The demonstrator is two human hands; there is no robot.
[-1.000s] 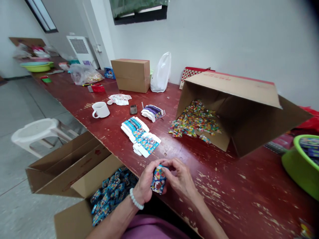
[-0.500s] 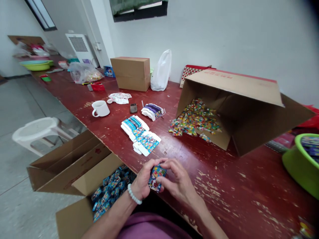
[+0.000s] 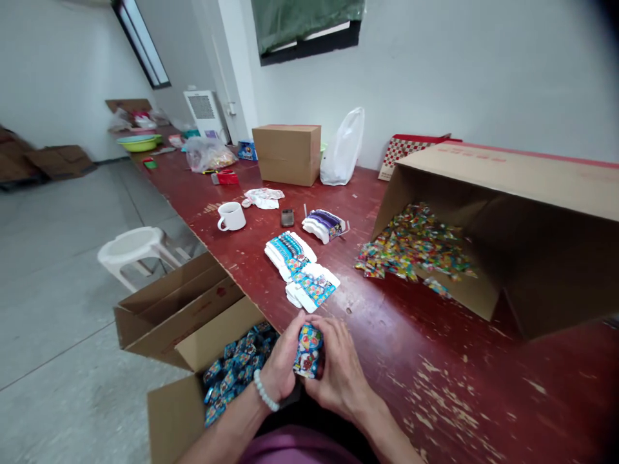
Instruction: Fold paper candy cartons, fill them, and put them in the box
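A small blue printed box sits between my two hands at the near edge of the red table. My left hand, with a white bead bracelet at the wrist, is closed round its left side. My right hand wraps its right side with fingers pressed on it. Below my left hand an open carton on the floor holds several of the same blue boxes. Flat unfolded box blanks lie stacked on the table just beyond my hands.
A large carton lies on its side at the right, spilling colourful candies. A white mug, a phone, a cloth, a closed brown box and a plastic bag stand farther back. A white stool stands on the floor at left.
My view has swung left, so the green basin at the right has left the frame. Both hands have closed tighter round the small box and drawn it nearer the table edge.
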